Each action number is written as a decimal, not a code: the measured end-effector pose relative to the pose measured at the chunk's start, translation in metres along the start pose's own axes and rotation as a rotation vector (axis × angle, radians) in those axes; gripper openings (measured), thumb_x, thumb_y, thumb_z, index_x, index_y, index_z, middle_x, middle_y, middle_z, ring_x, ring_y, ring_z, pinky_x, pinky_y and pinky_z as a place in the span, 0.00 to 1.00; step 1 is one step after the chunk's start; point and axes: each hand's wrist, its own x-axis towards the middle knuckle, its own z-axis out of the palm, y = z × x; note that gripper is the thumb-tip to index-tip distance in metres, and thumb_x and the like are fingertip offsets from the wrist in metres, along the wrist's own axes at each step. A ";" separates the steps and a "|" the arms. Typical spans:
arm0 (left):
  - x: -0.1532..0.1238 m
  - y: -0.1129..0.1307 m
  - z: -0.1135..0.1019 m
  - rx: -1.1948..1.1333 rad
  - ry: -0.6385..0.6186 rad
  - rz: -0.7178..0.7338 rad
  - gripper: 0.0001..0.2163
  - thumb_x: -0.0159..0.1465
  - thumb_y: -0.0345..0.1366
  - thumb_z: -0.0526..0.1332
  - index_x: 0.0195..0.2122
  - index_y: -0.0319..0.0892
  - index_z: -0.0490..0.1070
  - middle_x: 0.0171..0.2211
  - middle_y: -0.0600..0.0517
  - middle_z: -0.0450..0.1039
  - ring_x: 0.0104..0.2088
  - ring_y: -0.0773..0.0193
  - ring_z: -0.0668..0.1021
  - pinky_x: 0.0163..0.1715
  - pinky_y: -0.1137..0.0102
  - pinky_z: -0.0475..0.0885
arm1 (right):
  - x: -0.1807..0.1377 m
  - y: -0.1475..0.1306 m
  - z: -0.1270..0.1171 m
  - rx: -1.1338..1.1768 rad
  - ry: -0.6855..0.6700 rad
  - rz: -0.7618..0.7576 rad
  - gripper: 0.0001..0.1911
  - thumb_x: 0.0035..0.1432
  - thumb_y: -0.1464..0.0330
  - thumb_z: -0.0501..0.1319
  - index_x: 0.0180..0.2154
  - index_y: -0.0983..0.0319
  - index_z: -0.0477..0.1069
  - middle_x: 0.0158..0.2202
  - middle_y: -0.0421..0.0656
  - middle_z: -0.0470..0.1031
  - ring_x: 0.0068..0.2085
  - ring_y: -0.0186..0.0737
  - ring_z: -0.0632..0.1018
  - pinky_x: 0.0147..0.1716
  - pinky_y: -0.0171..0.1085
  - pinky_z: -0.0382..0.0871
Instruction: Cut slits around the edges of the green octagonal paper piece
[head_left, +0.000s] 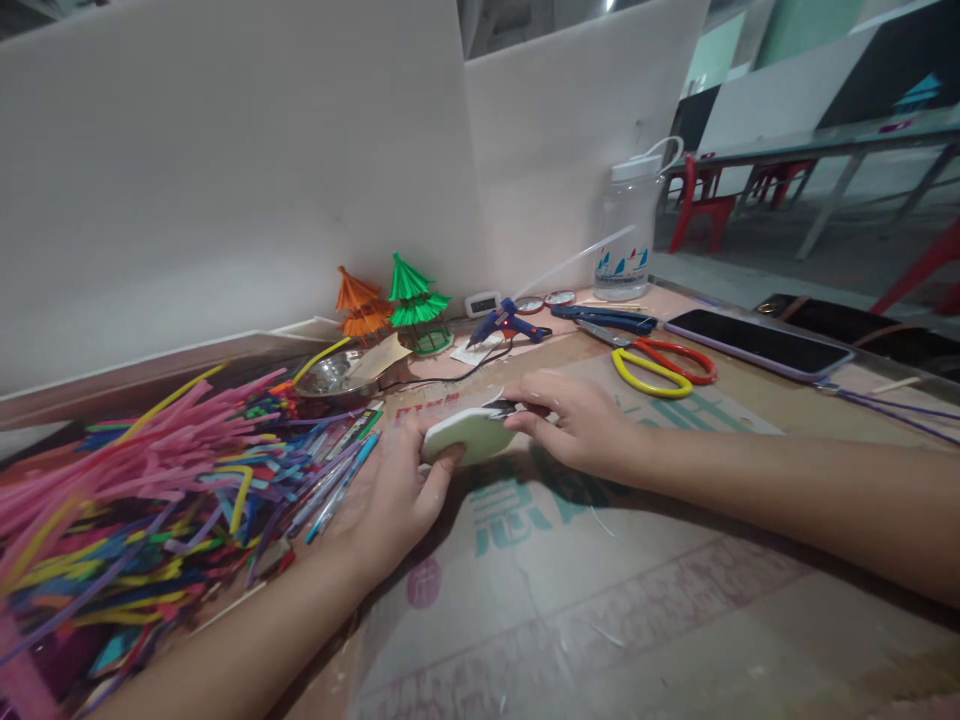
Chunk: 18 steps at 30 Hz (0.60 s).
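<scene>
My left hand [412, 490] is closed on a flat, rounded pale green piece [469, 438] with a white edge, thumb on its near face. My right hand [566, 415] pinches a small dark tool [501, 406] against the piece's upper right edge. That tool looks like a small blade, but the fingers hide most of it. Both hands are above a clear-covered board [525, 560] with green and red print. Thin white shavings or threads lie on this surface.
Colourful pipe cleaners [172, 470] heap at left, beside pens [349, 480] and a metal bowl [330, 373]. Behind stand orange [361, 305] and green [412, 295] pagoda models. A glue gun [506, 325], pliers [607, 318], scissors [652, 368], a phone [757, 342] and a bottle [626, 235] lie or stand to the right.
</scene>
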 end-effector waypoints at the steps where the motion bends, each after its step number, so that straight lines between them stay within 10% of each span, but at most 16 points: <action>1: 0.000 0.000 0.000 -0.001 0.002 -0.002 0.09 0.64 0.40 0.61 0.44 0.46 0.69 0.38 0.49 0.73 0.38 0.57 0.76 0.37 0.66 0.71 | 0.000 0.001 0.000 0.001 -0.003 -0.002 0.15 0.69 0.61 0.57 0.45 0.63 0.77 0.37 0.47 0.82 0.37 0.42 0.78 0.35 0.38 0.68; 18: 0.003 0.001 0.002 -0.031 0.009 -0.017 0.09 0.67 0.42 0.60 0.45 0.45 0.68 0.40 0.48 0.74 0.40 0.57 0.76 0.40 0.65 0.71 | 0.002 0.003 0.000 0.041 -0.002 0.118 0.15 0.68 0.63 0.57 0.44 0.64 0.78 0.38 0.49 0.82 0.37 0.42 0.79 0.35 0.38 0.70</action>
